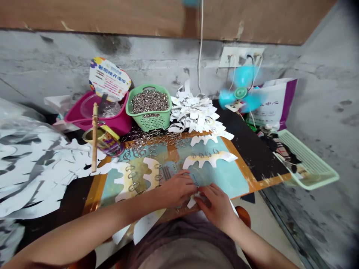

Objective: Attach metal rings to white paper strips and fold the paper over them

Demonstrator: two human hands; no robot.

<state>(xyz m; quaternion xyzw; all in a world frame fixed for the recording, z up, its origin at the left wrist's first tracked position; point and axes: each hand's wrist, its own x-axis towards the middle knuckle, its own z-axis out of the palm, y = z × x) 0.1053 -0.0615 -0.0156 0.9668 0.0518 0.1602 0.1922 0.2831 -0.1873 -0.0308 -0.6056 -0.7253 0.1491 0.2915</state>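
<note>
My left hand (179,186) and my right hand (217,203) meet at the near edge of the table (252,157), fingers curled together on a small white paper cutout (193,201). What else they pinch is too small to name. A white bat-shaped cutout (210,158) with several metal rings along its top lies just beyond my hands. Another cutout with rings (137,177) lies left of my left hand. Loose metal rings (151,142) are scattered further back.
A green basket (148,119) full of rings, a pink tub (112,121), a jar with a wooden stick (94,138) and a heap of finished cutouts (196,112) stand at the back. A turquoise fan (241,93) spins at the right. More paper cutouts (33,168) pile up left.
</note>
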